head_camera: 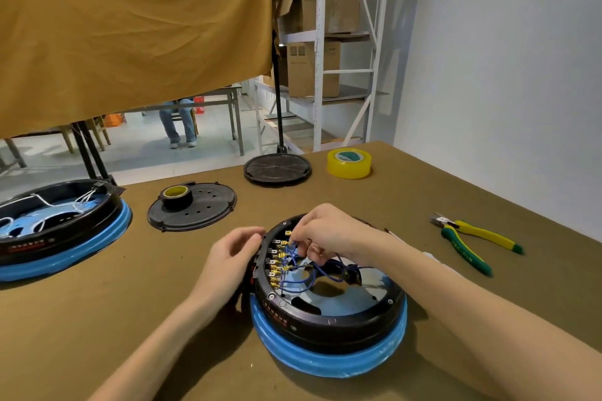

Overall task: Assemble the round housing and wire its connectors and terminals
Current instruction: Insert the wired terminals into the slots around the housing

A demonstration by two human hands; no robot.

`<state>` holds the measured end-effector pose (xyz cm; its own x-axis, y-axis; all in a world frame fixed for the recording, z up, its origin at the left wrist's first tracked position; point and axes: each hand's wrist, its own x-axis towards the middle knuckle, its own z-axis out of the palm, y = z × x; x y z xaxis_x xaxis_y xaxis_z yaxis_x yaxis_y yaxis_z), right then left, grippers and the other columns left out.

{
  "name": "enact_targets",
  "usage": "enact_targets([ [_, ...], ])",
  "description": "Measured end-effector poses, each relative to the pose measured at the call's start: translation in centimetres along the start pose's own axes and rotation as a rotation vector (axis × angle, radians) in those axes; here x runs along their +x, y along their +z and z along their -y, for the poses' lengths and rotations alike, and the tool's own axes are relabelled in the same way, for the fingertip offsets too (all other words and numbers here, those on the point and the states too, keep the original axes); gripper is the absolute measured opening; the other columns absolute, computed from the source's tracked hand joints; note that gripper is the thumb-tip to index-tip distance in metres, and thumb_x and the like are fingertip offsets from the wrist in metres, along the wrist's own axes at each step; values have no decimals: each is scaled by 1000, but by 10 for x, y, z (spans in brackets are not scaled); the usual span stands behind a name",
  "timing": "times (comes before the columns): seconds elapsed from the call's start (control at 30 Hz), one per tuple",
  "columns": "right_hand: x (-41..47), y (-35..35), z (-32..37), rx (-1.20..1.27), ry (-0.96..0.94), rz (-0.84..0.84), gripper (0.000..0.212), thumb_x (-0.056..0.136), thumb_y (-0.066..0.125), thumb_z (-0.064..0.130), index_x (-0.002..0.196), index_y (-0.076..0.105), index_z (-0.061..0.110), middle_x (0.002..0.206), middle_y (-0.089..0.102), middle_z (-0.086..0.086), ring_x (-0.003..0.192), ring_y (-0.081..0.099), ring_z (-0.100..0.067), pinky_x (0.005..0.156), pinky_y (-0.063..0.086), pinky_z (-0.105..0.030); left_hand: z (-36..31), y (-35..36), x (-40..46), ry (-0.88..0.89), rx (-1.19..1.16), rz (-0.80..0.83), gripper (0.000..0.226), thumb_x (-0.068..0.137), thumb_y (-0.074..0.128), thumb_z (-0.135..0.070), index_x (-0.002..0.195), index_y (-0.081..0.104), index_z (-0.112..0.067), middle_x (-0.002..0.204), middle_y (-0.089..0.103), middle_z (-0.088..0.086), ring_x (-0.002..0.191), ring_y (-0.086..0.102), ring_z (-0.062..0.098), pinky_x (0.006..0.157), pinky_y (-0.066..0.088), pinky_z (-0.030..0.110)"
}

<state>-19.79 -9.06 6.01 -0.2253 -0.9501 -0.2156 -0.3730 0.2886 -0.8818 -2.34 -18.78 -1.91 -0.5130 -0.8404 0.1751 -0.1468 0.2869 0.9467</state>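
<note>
A round black housing (329, 319) on a blue base ring (329, 358) stands on the table in front of me. Along its left inner rim runs a row of terminals with several yellow crimp connectors (277, 265) on blue wires (304, 278). My right hand (329, 233) reaches over the far rim and pinches a blue wire near the upper terminals. My left hand (233, 252) grips the housing's left outer edge, fingers curled against the rim.
A second black housing (62, 225) on a blue ring sits at the left edge. A perforated black cover (202, 208) carries a black tape roll (176, 195). A ribbed black lid (277, 168), yellow tape (349, 162) and green-yellow pliers (472, 242) lie farther back and right.
</note>
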Motion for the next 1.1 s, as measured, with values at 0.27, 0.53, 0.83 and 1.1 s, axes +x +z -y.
enact_targets([
  [0.27, 14, -5, -16, 64, 87, 13, 16, 100, 58, 5, 110, 67, -2, 70, 72, -10, 45, 55, -9, 41, 43, -19, 10, 21, -8, 63, -127, -25, 27, 110, 45, -26, 112, 71, -27, 100, 76, -15, 94, 70, 1, 73, 50, 9],
  [0.53, 23, -6, -24, 100, 117, 36, 11, 96, 69, 4, 101, 74, -3, 70, 71, -7, 51, 60, -9, 45, 48, -17, 17, 23, -8, 83, -105, -11, 26, 111, 43, -27, 115, 68, -27, 101, 74, -15, 95, 70, 2, 76, 53, 14],
  [0.83, 24, -9, -34, 195, 63, 58, 6, 94, 72, 3, 98, 76, 1, 73, 73, -9, 51, 61, -8, 47, 50, -16, 18, 23, -8, 104, -104, -8, 26, 111, 43, -25, 115, 69, -26, 102, 74, -17, 97, 69, 0, 76, 51, 11],
  [1.1, 25, -7, -34, 212, 70, 51, 6, 94, 71, 3, 98, 76, 3, 76, 74, -12, 50, 61, -8, 46, 50, -16, 17, 22, -7, 95, -120, -6, 25, 110, 44, -25, 113, 69, -27, 101, 75, -16, 97, 70, 2, 75, 52, 12],
])
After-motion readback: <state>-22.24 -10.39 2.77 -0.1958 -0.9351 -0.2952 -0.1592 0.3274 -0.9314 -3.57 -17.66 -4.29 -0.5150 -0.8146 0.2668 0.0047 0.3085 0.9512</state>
